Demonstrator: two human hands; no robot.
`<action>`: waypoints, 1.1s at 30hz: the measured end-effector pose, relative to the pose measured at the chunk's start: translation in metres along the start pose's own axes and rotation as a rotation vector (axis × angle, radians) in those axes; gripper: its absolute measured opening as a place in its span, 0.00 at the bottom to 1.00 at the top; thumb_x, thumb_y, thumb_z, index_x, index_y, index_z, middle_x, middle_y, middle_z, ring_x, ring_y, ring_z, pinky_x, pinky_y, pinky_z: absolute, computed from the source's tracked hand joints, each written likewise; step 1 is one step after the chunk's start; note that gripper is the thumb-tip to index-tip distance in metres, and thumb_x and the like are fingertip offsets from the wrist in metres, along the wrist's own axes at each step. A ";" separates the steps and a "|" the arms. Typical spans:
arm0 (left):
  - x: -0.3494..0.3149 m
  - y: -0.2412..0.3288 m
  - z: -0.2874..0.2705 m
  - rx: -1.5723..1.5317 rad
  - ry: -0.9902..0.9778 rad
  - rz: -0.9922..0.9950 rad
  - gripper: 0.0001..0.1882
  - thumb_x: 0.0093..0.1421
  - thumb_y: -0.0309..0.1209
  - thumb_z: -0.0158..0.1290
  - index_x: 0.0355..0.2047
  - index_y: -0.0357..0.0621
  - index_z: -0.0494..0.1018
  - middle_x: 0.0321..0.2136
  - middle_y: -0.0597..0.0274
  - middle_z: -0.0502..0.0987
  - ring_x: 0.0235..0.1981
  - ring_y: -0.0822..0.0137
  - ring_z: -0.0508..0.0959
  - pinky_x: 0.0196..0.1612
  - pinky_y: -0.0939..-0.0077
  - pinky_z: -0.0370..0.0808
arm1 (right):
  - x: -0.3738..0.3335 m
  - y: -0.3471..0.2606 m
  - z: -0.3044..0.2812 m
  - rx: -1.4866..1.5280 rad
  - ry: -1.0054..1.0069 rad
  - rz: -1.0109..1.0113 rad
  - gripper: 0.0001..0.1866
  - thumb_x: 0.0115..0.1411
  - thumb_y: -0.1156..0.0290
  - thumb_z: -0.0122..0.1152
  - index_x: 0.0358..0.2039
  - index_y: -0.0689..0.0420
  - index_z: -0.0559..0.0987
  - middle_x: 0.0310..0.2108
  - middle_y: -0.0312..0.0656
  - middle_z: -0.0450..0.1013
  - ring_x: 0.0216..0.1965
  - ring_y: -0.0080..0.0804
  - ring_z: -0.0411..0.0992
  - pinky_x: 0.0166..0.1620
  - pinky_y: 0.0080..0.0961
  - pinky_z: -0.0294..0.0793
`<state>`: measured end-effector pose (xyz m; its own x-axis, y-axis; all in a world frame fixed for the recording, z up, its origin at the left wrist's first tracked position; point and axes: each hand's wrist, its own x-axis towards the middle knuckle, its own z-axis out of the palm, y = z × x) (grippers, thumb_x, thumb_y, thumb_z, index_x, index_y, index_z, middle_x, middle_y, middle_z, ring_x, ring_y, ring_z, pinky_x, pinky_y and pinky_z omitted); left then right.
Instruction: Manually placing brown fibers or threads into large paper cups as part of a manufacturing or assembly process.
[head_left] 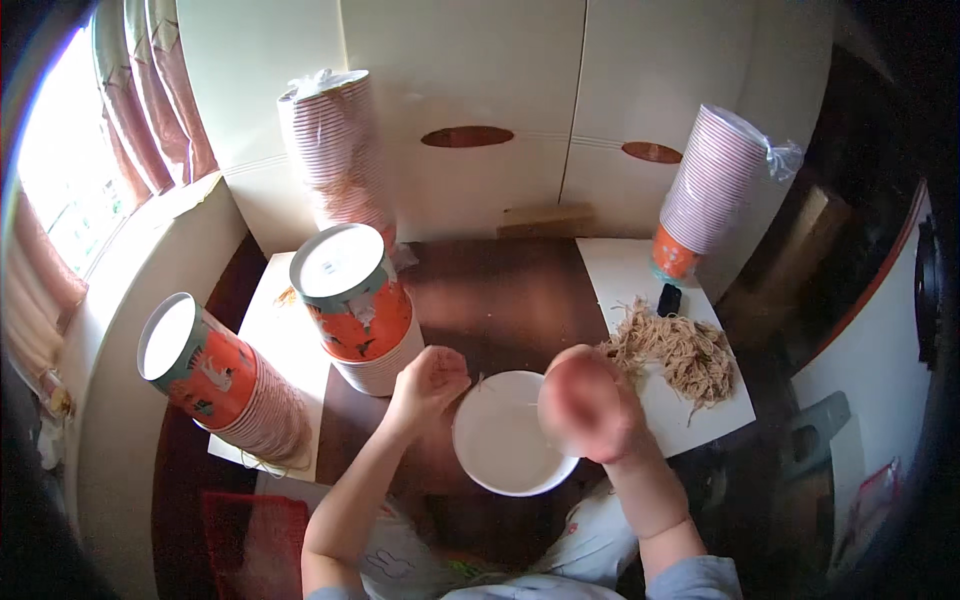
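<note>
A round white tub [500, 445] with its mouth facing up is at the near edge of the dark table, above my knees. My left hand [432, 385] is at its left rim, fingers curled in, and whatever they may hold is hidden. My right hand [592, 405] is over the tub's right rim, smeared by motion, so its fingers cannot be made out. Just left of my left hand stands a stack of orange and green printed paper tubs [355, 315]. Right of my right hand, a loose heap of beige strings [690, 360] lies on a white board [700, 425].
Another printed tub stack [215, 375] leans at the near left. Tall plastic-wrapped tub stacks rise at the back left [335, 150] and back right [708, 185]. A small black object [669, 299] touches the strings. Pale cabinet doors [470, 60] close off the far side.
</note>
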<state>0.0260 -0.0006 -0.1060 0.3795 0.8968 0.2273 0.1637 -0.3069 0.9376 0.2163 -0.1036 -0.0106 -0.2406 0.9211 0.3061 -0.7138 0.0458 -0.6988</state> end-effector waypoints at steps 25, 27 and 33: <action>-0.050 0.042 0.013 0.504 -0.087 0.365 0.06 0.44 0.32 0.58 0.21 0.45 0.75 0.17 0.62 0.74 0.19 0.66 0.73 0.22 0.74 0.71 | -0.002 0.026 -0.023 -1.490 -0.154 -0.078 0.08 0.47 0.69 0.60 0.30 0.54 0.77 0.27 0.39 0.71 0.23 0.28 0.69 0.30 0.21 0.69; -0.051 0.043 0.014 0.596 -0.080 0.429 0.06 0.43 0.33 0.58 0.19 0.46 0.74 0.17 0.63 0.73 0.18 0.67 0.72 0.21 0.74 0.71 | -0.004 0.031 -0.031 -1.541 -0.205 -0.066 0.09 0.47 0.67 0.60 0.30 0.54 0.77 0.27 0.38 0.71 0.24 0.30 0.69 0.31 0.24 0.69; -0.054 0.044 0.015 0.728 -0.088 0.586 0.08 0.42 0.36 0.58 0.18 0.47 0.73 0.15 0.68 0.71 0.16 0.69 0.69 0.19 0.77 0.69 | -0.004 0.034 -0.036 -1.669 -0.357 -0.077 0.08 0.46 0.67 0.59 0.27 0.55 0.77 0.22 0.37 0.70 0.24 0.34 0.69 0.32 0.27 0.69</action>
<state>0.0267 -0.0675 -0.0810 0.6445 0.5181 0.5622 0.4431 -0.8524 0.2776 0.2167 -0.0914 -0.0592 -0.5313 0.7822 0.3254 0.6249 0.6212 -0.4729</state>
